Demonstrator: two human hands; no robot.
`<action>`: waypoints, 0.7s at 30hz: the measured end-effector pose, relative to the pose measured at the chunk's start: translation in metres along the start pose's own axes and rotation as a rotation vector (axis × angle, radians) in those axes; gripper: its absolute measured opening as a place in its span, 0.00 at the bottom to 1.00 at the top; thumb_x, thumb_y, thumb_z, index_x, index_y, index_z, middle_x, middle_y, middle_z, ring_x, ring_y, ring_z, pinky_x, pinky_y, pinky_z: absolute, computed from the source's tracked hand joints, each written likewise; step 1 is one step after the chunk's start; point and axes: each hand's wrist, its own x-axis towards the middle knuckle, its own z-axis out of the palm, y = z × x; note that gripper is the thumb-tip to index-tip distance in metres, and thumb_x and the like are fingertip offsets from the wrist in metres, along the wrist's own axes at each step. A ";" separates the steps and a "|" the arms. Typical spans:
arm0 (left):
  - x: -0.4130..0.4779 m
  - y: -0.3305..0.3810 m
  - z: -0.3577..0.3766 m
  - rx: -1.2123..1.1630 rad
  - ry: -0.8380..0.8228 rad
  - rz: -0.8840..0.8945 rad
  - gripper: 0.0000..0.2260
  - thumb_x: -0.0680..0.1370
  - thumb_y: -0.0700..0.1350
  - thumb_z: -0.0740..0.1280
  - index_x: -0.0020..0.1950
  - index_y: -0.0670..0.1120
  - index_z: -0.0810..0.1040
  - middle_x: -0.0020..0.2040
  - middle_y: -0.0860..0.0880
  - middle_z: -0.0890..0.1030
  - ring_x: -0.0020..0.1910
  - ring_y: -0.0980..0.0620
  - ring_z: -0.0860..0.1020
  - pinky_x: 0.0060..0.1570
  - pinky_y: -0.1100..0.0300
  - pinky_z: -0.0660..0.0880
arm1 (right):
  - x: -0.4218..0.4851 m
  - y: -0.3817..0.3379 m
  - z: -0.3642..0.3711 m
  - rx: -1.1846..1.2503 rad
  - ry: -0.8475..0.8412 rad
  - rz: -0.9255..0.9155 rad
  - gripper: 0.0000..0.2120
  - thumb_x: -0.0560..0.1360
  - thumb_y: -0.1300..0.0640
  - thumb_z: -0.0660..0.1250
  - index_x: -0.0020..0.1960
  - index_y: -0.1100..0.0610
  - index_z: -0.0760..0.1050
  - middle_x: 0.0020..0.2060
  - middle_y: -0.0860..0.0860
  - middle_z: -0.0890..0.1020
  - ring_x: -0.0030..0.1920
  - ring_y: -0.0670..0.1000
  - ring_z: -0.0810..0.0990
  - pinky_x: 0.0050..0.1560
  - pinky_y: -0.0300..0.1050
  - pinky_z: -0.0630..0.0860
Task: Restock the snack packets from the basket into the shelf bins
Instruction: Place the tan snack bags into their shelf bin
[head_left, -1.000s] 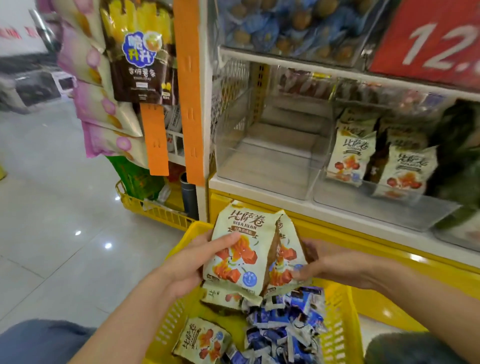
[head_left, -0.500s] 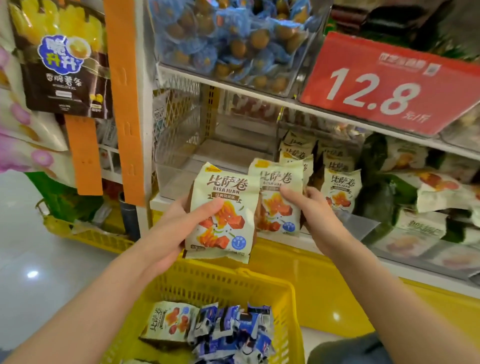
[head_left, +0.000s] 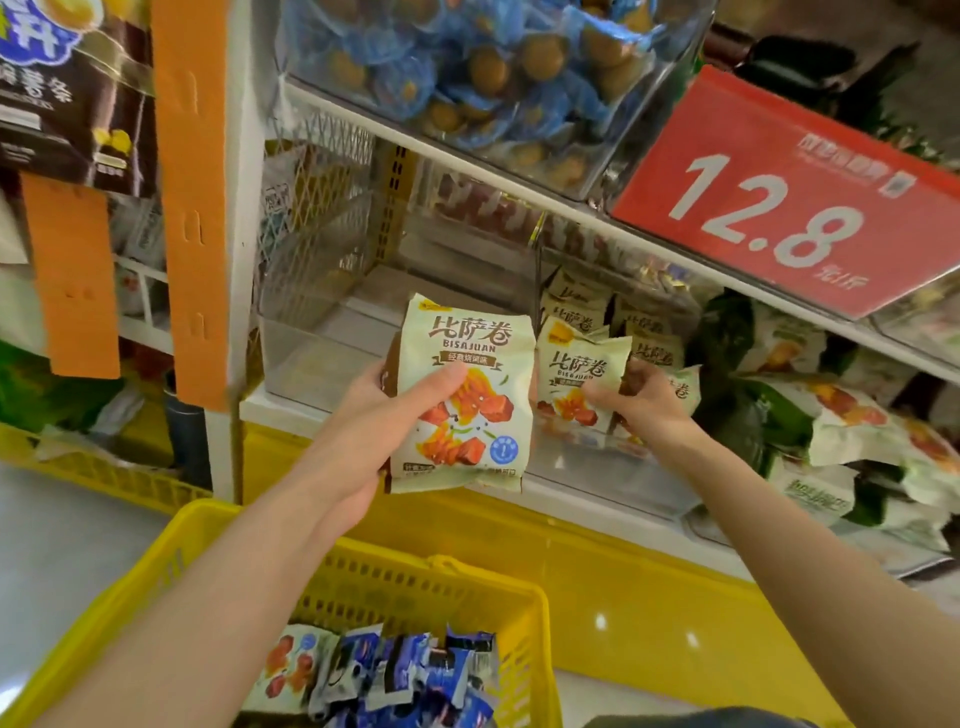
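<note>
My left hand (head_left: 395, 415) grips a cream Bisajuan snack packet (head_left: 467, 410) upright in front of the shelf, my thumb across its face. To its right, my right hand (head_left: 641, 405) holds a second cream packet (head_left: 579, 374) at the mouth of a clear shelf bin (head_left: 597, 467) that holds several of the same packets (head_left: 639, 327). The clear bin on the left (head_left: 306, 353) looks bare inside. Below, the yellow basket (head_left: 431, 571) contains blue packets (head_left: 415, 675) and one cream packet (head_left: 285, 665).
A red 12.8 price sign (head_left: 789, 208) hangs from the upper shelf, above green-and-white bags (head_left: 831, 415) on the right. Blue-wrapped snacks (head_left: 467, 67) fill the top bin. An orange strip (head_left: 192, 208) and hanging bags flank the left post. Another yellow basket (head_left: 104, 478) sits on the floor.
Both hands lifted the packets out of the basket up to shelf height. The right hand moved its packet further right, into the bin with the matching packets.
</note>
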 end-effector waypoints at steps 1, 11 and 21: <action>0.002 0.000 -0.001 -0.002 0.000 -0.002 0.26 0.59 0.56 0.73 0.56 0.50 0.77 0.44 0.50 0.85 0.42 0.51 0.84 0.44 0.53 0.78 | 0.004 0.002 0.000 -0.076 -0.043 -0.001 0.38 0.62 0.50 0.77 0.67 0.58 0.66 0.58 0.52 0.79 0.56 0.52 0.78 0.61 0.54 0.74; 0.013 -0.006 -0.001 -0.001 0.025 -0.024 0.27 0.61 0.55 0.73 0.58 0.51 0.76 0.46 0.51 0.85 0.44 0.51 0.84 0.47 0.51 0.80 | 0.025 -0.007 -0.004 -0.344 -0.069 -0.222 0.31 0.60 0.49 0.80 0.58 0.52 0.70 0.46 0.45 0.81 0.46 0.45 0.80 0.42 0.37 0.76; 0.013 -0.015 0.004 0.085 0.042 -0.013 0.27 0.59 0.56 0.74 0.56 0.51 0.75 0.44 0.51 0.85 0.41 0.51 0.84 0.40 0.55 0.80 | 0.028 0.000 0.000 -0.289 -0.176 -0.106 0.37 0.61 0.48 0.79 0.64 0.52 0.65 0.57 0.50 0.77 0.56 0.50 0.77 0.53 0.42 0.74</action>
